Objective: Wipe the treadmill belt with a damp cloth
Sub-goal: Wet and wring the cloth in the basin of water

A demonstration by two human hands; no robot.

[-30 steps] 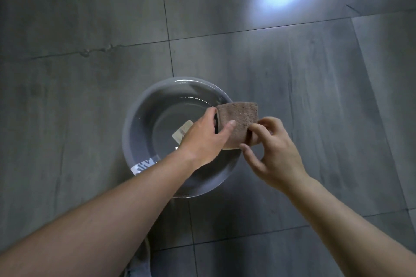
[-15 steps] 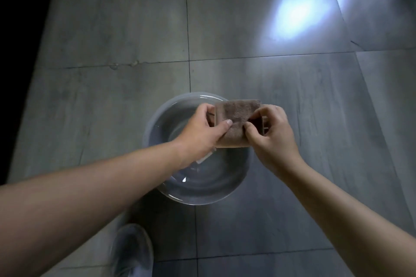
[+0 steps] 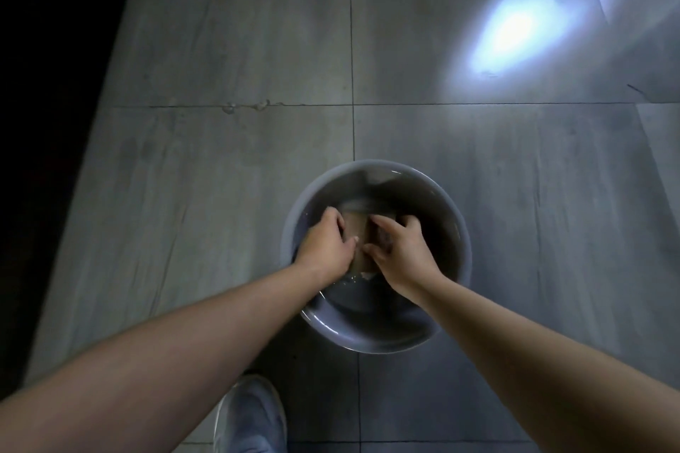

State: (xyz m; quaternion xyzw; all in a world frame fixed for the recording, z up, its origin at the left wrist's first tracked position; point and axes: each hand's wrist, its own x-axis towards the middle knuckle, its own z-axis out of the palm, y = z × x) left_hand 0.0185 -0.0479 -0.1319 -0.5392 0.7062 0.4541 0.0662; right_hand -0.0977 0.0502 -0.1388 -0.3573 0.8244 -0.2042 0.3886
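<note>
A round grey basin [image 3: 454, 217] holding water stands on the tiled floor. Inside it lies a small brown cloth [image 3: 358, 235], down in the water between my two hands. My left hand [image 3: 325, 245] grips the cloth's left side with curled fingers. From the right, my right hand [image 3: 399, 248] clutches the cloth, its fingers bent over it. Most of the cloth is hidden by the hands. No treadmill is in view.
Large grey floor tiles [image 3: 228, 176] surround the basin, with a bright light patch [image 3: 515, 29] at the upper right. My grey shoe [image 3: 252, 416] stands just in front of the basin. A dark area borders the floor on the left.
Both hands have lowered the cloth from above the basin's rim down into the water. The view has shifted so the basin sits closer to the middle.
</note>
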